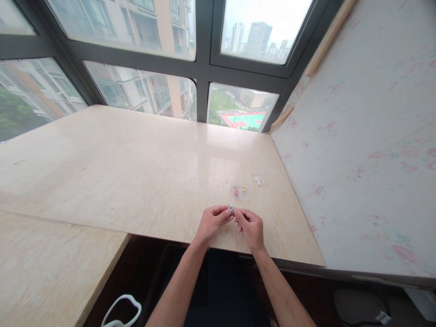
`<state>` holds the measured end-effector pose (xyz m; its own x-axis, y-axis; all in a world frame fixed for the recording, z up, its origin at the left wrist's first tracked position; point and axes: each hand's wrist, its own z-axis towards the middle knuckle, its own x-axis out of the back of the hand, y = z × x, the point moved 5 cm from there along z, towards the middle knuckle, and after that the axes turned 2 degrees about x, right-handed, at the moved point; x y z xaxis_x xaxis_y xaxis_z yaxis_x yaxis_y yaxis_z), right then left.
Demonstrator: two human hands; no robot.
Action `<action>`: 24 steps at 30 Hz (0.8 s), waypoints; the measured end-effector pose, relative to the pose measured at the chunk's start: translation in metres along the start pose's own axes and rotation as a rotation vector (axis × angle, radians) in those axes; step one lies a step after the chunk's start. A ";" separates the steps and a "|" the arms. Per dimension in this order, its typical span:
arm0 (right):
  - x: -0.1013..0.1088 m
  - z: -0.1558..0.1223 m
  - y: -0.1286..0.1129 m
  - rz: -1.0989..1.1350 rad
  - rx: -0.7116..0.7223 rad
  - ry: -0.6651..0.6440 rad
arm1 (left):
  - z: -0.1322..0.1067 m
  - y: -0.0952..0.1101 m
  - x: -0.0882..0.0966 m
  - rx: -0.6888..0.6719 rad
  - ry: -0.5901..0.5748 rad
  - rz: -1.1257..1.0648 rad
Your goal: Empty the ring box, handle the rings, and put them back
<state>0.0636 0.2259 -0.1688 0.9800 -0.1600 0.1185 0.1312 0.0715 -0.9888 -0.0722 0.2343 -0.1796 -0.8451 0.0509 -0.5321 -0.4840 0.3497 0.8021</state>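
A small green looped piece (231,209), too small for me to tell its kind, is pinched between both hands above the front part of the stone ledge. My left hand (214,223) is closed, thumb and forefinger gripping the piece from the left. From the right, my right hand (250,225) is closed too, its fingertips meeting the same piece. Just beyond the hands lies a small clear plastic box (241,192) with pink and yellow bits in it. Behind that, slightly right, a clear packet or tray (258,180) has small white pieces on it.
The beige stone ledge (136,172) runs back to dark-framed windows (203,68). A flower-patterned wall (357,159) bounds it on the right. A lower-left slab (51,263) juts toward me. Below the edge, a white curved frame (124,311) shows at bottom left.
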 end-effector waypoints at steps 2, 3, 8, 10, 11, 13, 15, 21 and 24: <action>0.000 0.000 -0.001 0.014 -0.001 0.015 | -0.001 0.000 -0.002 -0.014 0.014 0.045; 0.000 0.000 -0.001 0.020 0.000 0.017 | -0.001 0.001 -0.003 -0.025 0.020 0.064; -0.001 -0.001 0.000 0.040 0.010 -0.012 | -0.002 0.000 -0.006 -0.037 0.073 0.049; -0.001 -0.002 0.000 0.051 0.023 0.004 | -0.001 0.000 -0.005 -0.029 0.102 0.008; 0.000 -0.003 0.000 0.047 0.040 0.011 | 0.000 0.000 -0.003 -0.028 0.123 -0.022; -0.002 -0.005 -0.003 -0.005 0.118 -0.011 | 0.001 0.001 0.000 -0.024 0.181 -0.105; -0.008 -0.008 -0.008 -0.107 0.242 -0.088 | 0.003 0.001 0.002 -0.010 0.237 -0.199; -0.025 -0.010 -0.010 -0.382 0.388 -0.241 | 0.006 0.000 0.003 0.062 0.254 -0.257; -0.028 -0.009 -0.009 -0.430 0.390 -0.260 | 0.006 0.000 0.003 0.063 0.237 -0.231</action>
<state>0.0337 0.2213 -0.1639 0.8253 -0.0132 0.5645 0.5181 0.4151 -0.7478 -0.0736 0.2402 -0.1827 -0.7477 -0.2531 -0.6139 -0.6601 0.3839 0.6457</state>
